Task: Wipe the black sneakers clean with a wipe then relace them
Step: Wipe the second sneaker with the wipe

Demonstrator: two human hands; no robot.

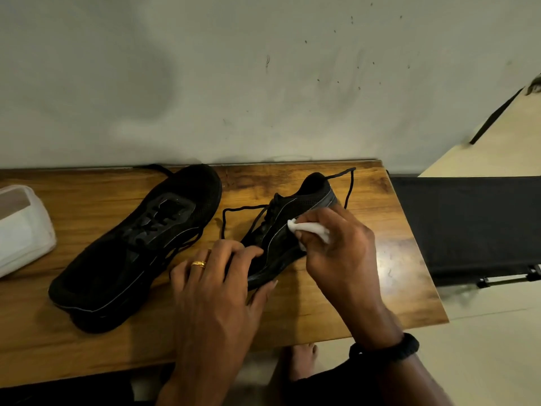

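Desk (404, 276), wood: bare strip to the right of the right hand (342, 253), up to the desk edge. Its fingers (307, 240) are curled, pinching a white wipe (310, 228) against the black sneaker (295, 212). The left hand (216, 276) grips that sneaker's near end. Loose lace (349, 186) lies beyond the fingers. Second sneaker (137, 244) left of both hands. White soft pack (23, 230) farther left. Pale wall (263, 83) behind.

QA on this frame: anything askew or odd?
Only the lace of the wiped sneaker: it trails loose across the table, one end looping past the heel. The right hand pinches the wipe against its side; the left hand grips the toe.
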